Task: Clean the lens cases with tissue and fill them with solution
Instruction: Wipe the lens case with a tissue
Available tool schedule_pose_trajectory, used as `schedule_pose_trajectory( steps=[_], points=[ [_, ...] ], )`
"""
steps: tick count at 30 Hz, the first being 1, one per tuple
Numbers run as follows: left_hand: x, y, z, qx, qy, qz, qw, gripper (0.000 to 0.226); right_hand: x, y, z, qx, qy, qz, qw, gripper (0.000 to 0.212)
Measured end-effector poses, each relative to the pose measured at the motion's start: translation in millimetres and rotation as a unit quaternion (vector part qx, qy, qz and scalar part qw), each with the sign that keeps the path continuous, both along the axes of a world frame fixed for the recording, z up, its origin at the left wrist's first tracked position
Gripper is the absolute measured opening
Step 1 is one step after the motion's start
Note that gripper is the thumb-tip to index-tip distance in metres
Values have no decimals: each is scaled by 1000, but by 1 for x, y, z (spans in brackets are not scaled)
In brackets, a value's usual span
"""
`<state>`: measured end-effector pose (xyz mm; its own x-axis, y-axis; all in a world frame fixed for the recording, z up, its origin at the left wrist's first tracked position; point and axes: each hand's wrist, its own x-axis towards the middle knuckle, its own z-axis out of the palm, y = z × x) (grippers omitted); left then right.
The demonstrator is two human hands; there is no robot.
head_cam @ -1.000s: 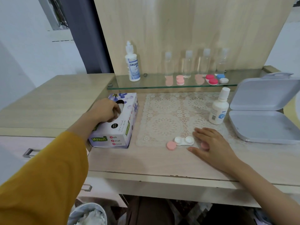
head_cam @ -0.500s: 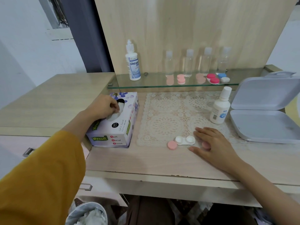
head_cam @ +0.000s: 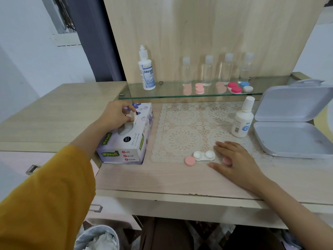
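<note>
Item 1. Lens case (head_cam: 204, 156): white, two round wells joined side by side, both uncapped and facing up. Its long axis runs left to right, roughly along the desk's front edge. It lies on the near edge of a cream lace mat (head_cam: 185, 127). One pink cap (head_cam: 189, 161) lies flat just left of it, on bare desk (head_cam: 162, 177). A second pink cap (head_cam: 227, 161) shows under the right hand.

Item 2. Right hand (head_cam: 234, 159): palm down beside the case, fingers straight and spread, its grip wide, holding nothing.

Item 3. Left hand (head_cam: 116, 115): over the slot of the tissue box (head_cam: 129, 141), its grip narrow, pinching a white tissue (head_cam: 132, 117) by thumb and fingertips. The box is lilac and flowered, with its long axis running away from the person.

Item 4. Solution bottle (head_cam: 242, 120): white, capped, upright at the mat's right edge, beside an open grey hinged box (head_cam: 292, 123).

Item 5. Glass shelf (head_cam: 171, 91), against a pale wood panel: a tall labelled bottle (head_cam: 146, 69), four small clear bottles (head_cam: 207, 71), and pink (head_cam: 199, 88), red (head_cam: 234, 88) and blue-and-white (head_cam: 246, 86) cases.

Item 6. Surroundings: pale wood desk, white wall to the left, and a bin (head_cam: 97, 237) with crumpled paper below.
</note>
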<state>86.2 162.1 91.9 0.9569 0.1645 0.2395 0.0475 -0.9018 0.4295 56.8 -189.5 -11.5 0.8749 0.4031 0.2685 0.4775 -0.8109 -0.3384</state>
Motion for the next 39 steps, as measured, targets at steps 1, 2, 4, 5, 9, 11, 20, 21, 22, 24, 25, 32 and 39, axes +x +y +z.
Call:
schedule_pose_trajectory(
  steps=[1,2,4,5,9,11,20,21,22,24,25,32,39],
  points=[
    [0,0,1,-6,-12,12,1000,29,0,0,0,1,0,0,1000,95],
    [0,0,2,-7,-26,20,999,33,0,0,1,4,1,0,1000,95],
    [0,1,7,-7,-54,33,998,37,0,1,2,8,5,0,1000,95],
    [0,2,9,-14,-70,40,997,38,0,1,2,10,4,1,1000,94],
    [-3,4,22,-9,-111,58,992,31,-1,1,2,19,-5,6,1000,73],
    [-6,4,28,11,-115,38,993,22,-2,1,1,18,-8,6,1000,66],
    [-19,-19,49,-42,-130,-68,988,5,-5,2,6,32,23,3,999,83],
    [-20,-24,51,-46,-127,-76,988,7,-5,2,7,57,35,-3,998,88],
    [-21,-28,52,-51,-125,-81,988,10,-5,2,9,89,45,-12,995,88],
    [-23,-39,52,-68,-127,-89,986,11,-7,3,14,161,44,-28,986,76],
    [-24,-45,52,-83,-130,-95,984,12,-8,5,19,197,36,-32,979,66],
    [-48,-108,27,-183,-100,-161,965,8,-18,39,66,323,24,23,946,47],
    [-61,-132,-6,-301,-47,-180,935,10,-19,39,64,361,102,36,926,10]
  ],
)
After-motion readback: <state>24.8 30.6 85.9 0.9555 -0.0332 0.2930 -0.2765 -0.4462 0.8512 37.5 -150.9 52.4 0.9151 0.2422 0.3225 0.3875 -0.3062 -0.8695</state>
